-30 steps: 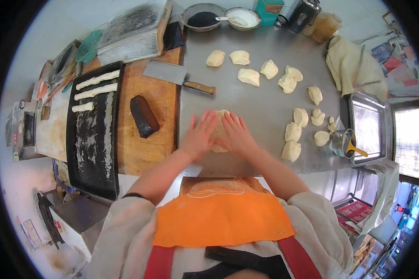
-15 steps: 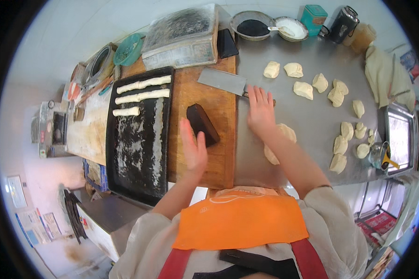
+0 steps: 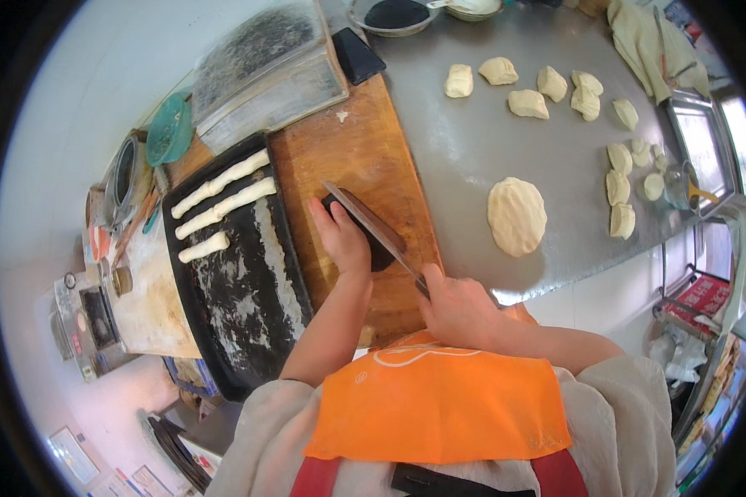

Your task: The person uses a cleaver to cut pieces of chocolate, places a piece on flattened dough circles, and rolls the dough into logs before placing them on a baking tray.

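Note:
My left hand point(image 3: 343, 242) rests against the left side of a long dark brown, nearly black block point(image 3: 381, 256), its fingers stretched out and the thumb by the block's upper end. My right hand point(image 3: 462, 310) is closed round the handle of a cleaver point(image 3: 371, 222). The cleaver's blade stands on edge over the block, running lengthwise along it; whether it has cut in cannot be told. Block and blade are above a wooden board point(image 3: 373, 141). Part of the block is hidden by the blade and my left hand.
Left of the board lies a black baking tray point(image 3: 249, 331) with three dough strips point(image 3: 224, 184). On the metal table point(image 3: 439, 157) to the right are a flattened dough round point(image 3: 516, 217) and several dough pieces point(image 3: 528, 103). A phone point(image 3: 357, 55) and a bowl of black powder point(image 3: 396, 13) are farther back.
My right hand has taken the cleaver from the table's left part and brought it over the dark block. My left hand has come against the block. The view has turned.

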`<state>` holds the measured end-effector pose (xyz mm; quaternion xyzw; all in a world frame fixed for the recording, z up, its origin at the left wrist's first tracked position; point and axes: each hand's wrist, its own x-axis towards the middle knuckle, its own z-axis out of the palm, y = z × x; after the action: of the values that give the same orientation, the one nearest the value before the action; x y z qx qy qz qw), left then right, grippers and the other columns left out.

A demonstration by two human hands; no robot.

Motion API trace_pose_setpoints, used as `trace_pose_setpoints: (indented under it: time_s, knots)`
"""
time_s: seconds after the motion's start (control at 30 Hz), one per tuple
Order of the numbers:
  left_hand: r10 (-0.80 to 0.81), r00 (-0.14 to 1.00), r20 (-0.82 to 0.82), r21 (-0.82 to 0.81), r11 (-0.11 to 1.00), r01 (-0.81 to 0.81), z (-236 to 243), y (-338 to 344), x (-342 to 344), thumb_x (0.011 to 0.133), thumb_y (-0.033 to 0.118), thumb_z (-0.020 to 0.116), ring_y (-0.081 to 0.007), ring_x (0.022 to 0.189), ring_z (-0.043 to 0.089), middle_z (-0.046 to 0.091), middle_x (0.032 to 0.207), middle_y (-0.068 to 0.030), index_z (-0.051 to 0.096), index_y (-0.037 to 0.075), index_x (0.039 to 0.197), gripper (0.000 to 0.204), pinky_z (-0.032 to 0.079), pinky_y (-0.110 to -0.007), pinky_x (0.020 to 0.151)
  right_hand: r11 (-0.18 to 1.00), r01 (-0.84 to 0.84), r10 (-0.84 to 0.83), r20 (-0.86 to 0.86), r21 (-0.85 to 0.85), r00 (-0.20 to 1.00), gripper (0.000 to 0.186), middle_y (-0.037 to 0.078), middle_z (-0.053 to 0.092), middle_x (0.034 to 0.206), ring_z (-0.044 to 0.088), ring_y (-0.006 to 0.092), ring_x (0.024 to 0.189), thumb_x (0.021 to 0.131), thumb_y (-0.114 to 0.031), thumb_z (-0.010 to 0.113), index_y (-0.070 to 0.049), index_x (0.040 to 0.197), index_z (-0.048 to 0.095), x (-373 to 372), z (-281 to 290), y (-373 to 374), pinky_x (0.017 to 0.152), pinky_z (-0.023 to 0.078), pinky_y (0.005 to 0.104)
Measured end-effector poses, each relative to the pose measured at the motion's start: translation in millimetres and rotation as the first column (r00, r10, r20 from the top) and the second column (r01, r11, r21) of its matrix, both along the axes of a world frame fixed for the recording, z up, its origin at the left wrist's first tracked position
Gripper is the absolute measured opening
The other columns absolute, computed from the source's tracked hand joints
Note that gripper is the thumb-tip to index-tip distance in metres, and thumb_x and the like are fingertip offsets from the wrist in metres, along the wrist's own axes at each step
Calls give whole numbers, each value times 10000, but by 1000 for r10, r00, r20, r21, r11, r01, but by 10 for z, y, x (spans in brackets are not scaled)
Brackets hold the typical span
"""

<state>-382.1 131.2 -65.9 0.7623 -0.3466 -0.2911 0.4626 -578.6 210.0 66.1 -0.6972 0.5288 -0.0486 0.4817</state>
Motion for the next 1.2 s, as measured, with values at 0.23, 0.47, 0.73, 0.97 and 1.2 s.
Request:
trace_pose_setpoints:
  time_s: [0.23,0.47,0.73,0.97,1.2]
  knots:
    - [-40,912,-408,-205,978,-49,-156,-53,145,1102,307,411,-272,1289,489,518,1396,-124,479,-11,1410,447,353,-363,1122,995,-86,86,5,-44,996,145,243,665,746,682,412,665,932,-68,521,22,996,427,57,47,119,601,546,499]
    - [-9,772,-635,-212,963,-164,-7,-100,39,1115,364,345,-170,1126,522,549,1221,-22,521,93,1336,391,418,-318,1014,997,-68,70,39,-37,997,126,236,642,702,672,405,641,888,-19,524,37,957,433,82,46,81,572,537,480]
    - [-47,872,-486,-164,986,-38,211,-76,-57,1092,271,390,-189,1126,545,561,1233,-44,506,98,1340,325,451,-336,968,997,-69,71,66,-23,995,166,251,643,706,642,446,637,987,-122,494,30,992,428,184,-30,-117,586,505,530]
    - [-127,979,-157,-240,967,87,-23,-77,68,1026,181,501,-225,1076,578,597,1162,-95,506,60,1314,312,448,-348,951,998,-55,55,13,22,998,113,237,660,717,668,416,638,903,-18,514,39,974,448,93,49,-49,570,526,496]
    - [-128,985,-117,-181,978,105,86,-52,5,1013,164,529,-239,1058,580,599,1120,-98,516,49,1287,297,448,-351,952,993,-80,82,12,-82,997,133,237,661,718,679,409,656,895,-14,520,47,992,453,190,-90,-148,574,532,495]
